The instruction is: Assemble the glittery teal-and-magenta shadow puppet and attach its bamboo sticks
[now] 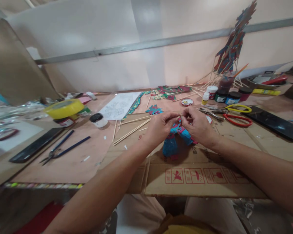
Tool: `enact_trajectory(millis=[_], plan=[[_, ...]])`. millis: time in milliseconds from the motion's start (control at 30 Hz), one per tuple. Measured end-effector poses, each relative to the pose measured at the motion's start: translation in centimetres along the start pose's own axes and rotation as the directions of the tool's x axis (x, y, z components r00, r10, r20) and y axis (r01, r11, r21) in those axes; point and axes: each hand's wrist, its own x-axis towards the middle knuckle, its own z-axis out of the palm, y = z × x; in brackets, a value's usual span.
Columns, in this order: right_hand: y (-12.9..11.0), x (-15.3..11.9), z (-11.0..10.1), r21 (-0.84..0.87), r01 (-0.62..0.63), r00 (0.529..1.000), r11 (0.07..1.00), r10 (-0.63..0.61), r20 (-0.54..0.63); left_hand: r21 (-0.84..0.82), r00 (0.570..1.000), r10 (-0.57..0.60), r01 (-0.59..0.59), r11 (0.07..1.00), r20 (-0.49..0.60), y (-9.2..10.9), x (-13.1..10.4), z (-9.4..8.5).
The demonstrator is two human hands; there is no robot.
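Note:
A small blue and pink craft figure [170, 147], with two flared, leg-like blue parts, is at the cardboard in front of me. My left hand [162, 126] is closed at its top, thumb and finger pinched together on something too small to make out. From the other side my right hand [197, 125] grips the figure's upper part, its fingertips almost meeting the left ones. The fingers hide much of the top. Just behind the left hand lies a jagged blue and red cut-out [154, 110].
Wooden sticks [132, 131], blue-handled pliers [63, 150] and a drawing [119, 105] lie left. Right are red-handled pliers [236, 120], a black phone [274, 123] and paint jars [233, 97]. Behind them rises a stick-built painted tower [231, 48]. Yellow tape [64, 109] is far left.

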Motion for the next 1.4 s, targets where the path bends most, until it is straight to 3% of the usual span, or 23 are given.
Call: enact_trajectory(millis=[400,667,933,1167,1400], plan=[[-0.1,-0.1,-0.1,-0.028,0.040,0.999,0.999,-0.040,0.008,0.011,0.998,0.000,0.000,1.000,-0.057,-0.2,-0.3,0.2],[0.0,0.1,-0.4,-0.008,0.019,0.999,1.000,-0.018,0.042,-0.044,0.999,0.018,-0.019,0.999,-0.034,-0.6,0.0,0.1],[0.0,0.4,-0.8,-0.030,0.054,0.997,0.998,-0.052,0.065,0.014,0.999,0.015,-0.015,1.000,0.030,-0.4,0.2,-0.1],[-0.1,0.5,-0.9,-0.073,0.093,0.991,0.993,-0.085,0.102,0.012,1.000,0.009,-0.009,1.000,-0.012,-0.6,0.1,0.0],[-0.1,0.6,-0.7,0.029,-0.019,0.995,0.999,0.016,0.101,-0.155,0.999,-0.039,0.042,0.987,0.019,-1.1,0.3,0.2]])
